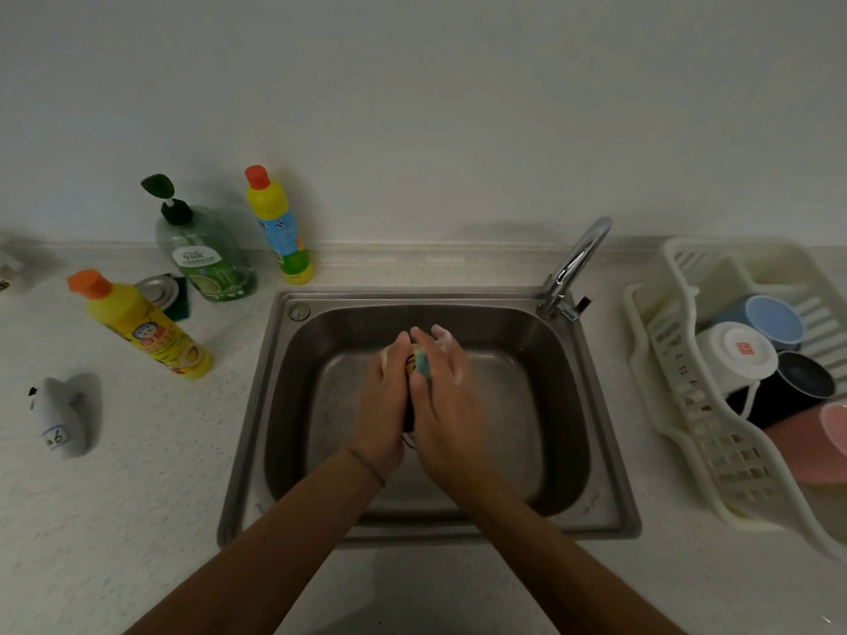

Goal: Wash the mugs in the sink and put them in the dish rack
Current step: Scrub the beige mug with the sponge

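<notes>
Steel sink (293, 359) | mug (409, 417) btwn hands | L hand (385, 396) grips mug | R hand (442, 396) clasps sponge (420, 363)

Kitchen: sink (256, 405), dish rack (687, 405), detergents (206, 258)

Three detergent bottles (205, 252) stand left of the faucet (578, 263); a white figurine (58, 417) lies nearby.
</notes>
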Demonstrator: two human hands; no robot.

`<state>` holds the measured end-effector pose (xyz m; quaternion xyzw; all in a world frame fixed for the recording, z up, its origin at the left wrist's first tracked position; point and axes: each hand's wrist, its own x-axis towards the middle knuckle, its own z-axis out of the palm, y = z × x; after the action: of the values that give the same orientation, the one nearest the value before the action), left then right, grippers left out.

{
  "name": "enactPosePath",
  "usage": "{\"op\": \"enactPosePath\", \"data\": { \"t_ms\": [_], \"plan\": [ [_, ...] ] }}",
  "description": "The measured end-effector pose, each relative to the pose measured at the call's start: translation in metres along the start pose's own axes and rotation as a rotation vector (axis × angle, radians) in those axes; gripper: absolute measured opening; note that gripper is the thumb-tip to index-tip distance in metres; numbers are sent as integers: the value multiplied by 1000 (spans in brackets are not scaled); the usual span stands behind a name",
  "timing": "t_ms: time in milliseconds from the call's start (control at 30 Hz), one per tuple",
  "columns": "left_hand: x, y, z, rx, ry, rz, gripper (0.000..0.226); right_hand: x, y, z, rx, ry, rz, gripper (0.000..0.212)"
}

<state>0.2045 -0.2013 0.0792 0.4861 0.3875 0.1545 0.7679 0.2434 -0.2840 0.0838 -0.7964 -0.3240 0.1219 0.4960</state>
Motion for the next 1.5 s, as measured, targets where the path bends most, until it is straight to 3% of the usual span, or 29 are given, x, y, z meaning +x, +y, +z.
{"op": "enactPosePath", "data": {
  "t_ms": [133, 367, 467, 567, 633, 700, 767, 800, 967, 1100, 1333, 1500],
  "plan": [
    [-6, 0, -1, 17, -46, -100, 59, 13, 12, -10, 278, -13, 240, 34],
    [-7, 6, -11, 27, -195, -150, 62, 20, 9, -18, 524, -60, 410, 29],
    [-8, 1, -6, 46, -113, -96, 62, 16, 6, -15, 417, -50, 369, 32],
    [-6, -2, -5, 39, 1, -9, 65, -4, 6, 2, 127, -42, 143, 42],
    [-7, -3, -6, 62, 16, 25, 58, -10, 10, 8, 103, -44, 77, 45],
    [-11, -5, -4, 88, 14, 25, 48, 0, 12, 3, 223, 10, 202, 39],
    [-13, -8, -1, 99, 6, 7, 49, 13, 12, -5, 386, 40, 403, 30],
    [-12, -7, 0, 97, 8, 6, 52, 14, 9, -6, 399, 44, 419, 30],
    [-9, 1, -1, 119, 27, 113, 54, -12, 0, 8, 64, 50, 120, 46],
    [-13, -4, 4, 91, 34, 58, 47, 5, 8, -2, 216, 51, 264, 40],
    [-16, 0, 8, 208, 102, 144, 44, 18, 13, -5, 372, 127, 365, 74],
    [-3, -3, 8, 278, 173, 147, 49, 19, 12, -11, 432, 129, 413, 83]
  ]
}}
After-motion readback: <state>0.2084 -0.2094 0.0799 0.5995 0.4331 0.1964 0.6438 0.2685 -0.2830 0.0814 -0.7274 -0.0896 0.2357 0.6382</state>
